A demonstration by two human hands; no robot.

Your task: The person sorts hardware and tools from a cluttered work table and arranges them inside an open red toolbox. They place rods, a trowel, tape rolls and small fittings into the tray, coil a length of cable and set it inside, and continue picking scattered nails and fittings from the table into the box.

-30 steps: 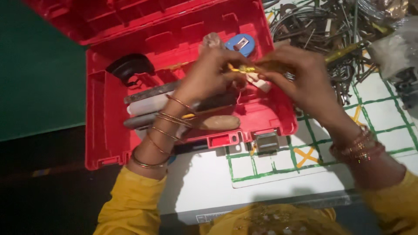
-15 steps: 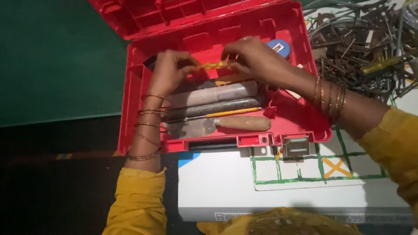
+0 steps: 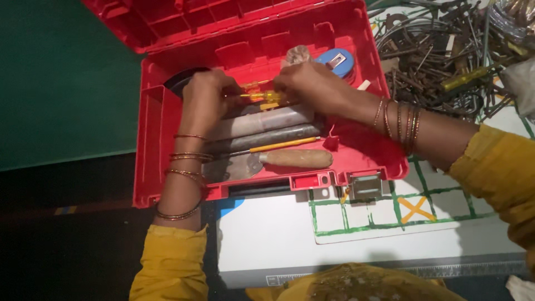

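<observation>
Yellow-handled screwdrivers lie crosswise over the red toolbox, left hand and right hand pinching opposite ends.

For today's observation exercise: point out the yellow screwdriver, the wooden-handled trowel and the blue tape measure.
yellow screwdriver (image 3: pixel 262 96), head view, on its translucent yellow handle.
wooden-handled trowel (image 3: pixel 295 159), head view, on the wooden handle.
blue tape measure (image 3: pixel 337 60), head view, on its blue casing.

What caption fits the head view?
Both hands, left and right, hold a yellow screwdriver over an open red toolbox.
</observation>
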